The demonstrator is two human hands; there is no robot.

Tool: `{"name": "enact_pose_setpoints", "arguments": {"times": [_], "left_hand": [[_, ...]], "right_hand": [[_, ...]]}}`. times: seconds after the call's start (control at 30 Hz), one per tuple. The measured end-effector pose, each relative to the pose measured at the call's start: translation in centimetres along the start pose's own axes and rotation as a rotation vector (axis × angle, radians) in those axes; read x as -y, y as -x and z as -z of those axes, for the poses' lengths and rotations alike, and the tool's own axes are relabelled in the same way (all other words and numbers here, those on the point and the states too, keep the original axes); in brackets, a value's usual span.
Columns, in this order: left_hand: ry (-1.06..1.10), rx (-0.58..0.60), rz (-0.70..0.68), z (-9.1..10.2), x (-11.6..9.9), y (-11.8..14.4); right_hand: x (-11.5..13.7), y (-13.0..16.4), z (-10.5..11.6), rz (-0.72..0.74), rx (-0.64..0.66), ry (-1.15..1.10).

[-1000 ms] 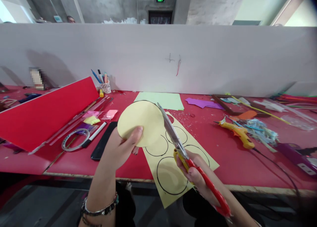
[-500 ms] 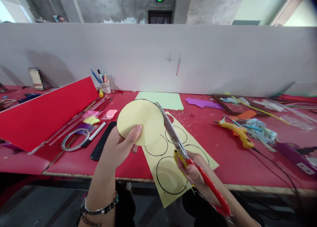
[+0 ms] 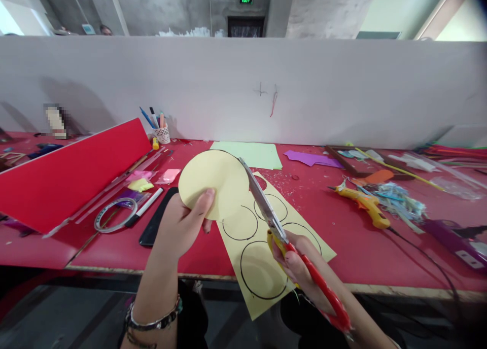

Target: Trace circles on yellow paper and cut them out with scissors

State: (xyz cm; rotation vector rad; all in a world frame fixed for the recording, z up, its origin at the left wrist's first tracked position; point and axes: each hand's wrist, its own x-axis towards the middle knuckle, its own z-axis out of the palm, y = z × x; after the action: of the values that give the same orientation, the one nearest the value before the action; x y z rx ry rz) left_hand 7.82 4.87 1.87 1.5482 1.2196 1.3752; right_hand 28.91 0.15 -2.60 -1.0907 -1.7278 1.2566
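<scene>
A pale yellow paper circle [image 3: 224,174] is pinched by my left hand [image 3: 190,222], thumb on its face and fingers behind. In my right hand [image 3: 300,260] are scissors [image 3: 268,207] with one red and one yellow handle. Their blades point up and to the left and look closed, lying close by the circle's right edge; whether they touch it I cannot tell. Under the scissors lies a yellow paper sheet [image 3: 247,263] marked with several black-drawn circles. Its lower corner hangs over the table's front edge.
A yellow glue gun [image 3: 363,204] with a cord lies right, beside shredded strips [image 3: 397,202]. On the left are a red board [image 3: 83,169], a tape roll [image 3: 99,221], a marker [image 3: 146,207] and a black phone-like slab [image 3: 150,227]. Green paper [image 3: 262,156] lies behind.
My left hand and the paper circle have shifted slightly left and up, away from the blades. The scissors and right hand are nearly where they were.
</scene>
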Motion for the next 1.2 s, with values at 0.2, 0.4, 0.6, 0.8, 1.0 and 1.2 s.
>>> {"name": "enact_pose_setpoints", "arguments": {"times": [0.2,0.4,0.6,0.8,1.0,1.2], "left_hand": [[-0.034,0.0,0.026,0.0,-0.4,0.0],[-0.047,0.011,0.042,0.0,-1.2,0.3],[-0.059,0.035,0.049,0.4,-1.1,0.3],[-0.073,0.073,0.048,0.6,-1.1,0.3],[-0.077,0.068,0.046,0.6,-0.9,0.2],[-0.065,0.037,0.027,0.7,-0.6,-0.1]], "right_hand": [[1.0,0.4,0.1,0.1,-0.099,0.167],[0.3,0.4,0.6,0.125,0.013,0.136],[0.2,0.5,0.8,0.097,0.007,0.128],[0.2,0.5,0.6,0.021,0.04,0.029],[0.6,0.4,0.6,0.004,0.042,0.005],[0.9,0.4,0.5,0.0,0.029,0.023]]}}
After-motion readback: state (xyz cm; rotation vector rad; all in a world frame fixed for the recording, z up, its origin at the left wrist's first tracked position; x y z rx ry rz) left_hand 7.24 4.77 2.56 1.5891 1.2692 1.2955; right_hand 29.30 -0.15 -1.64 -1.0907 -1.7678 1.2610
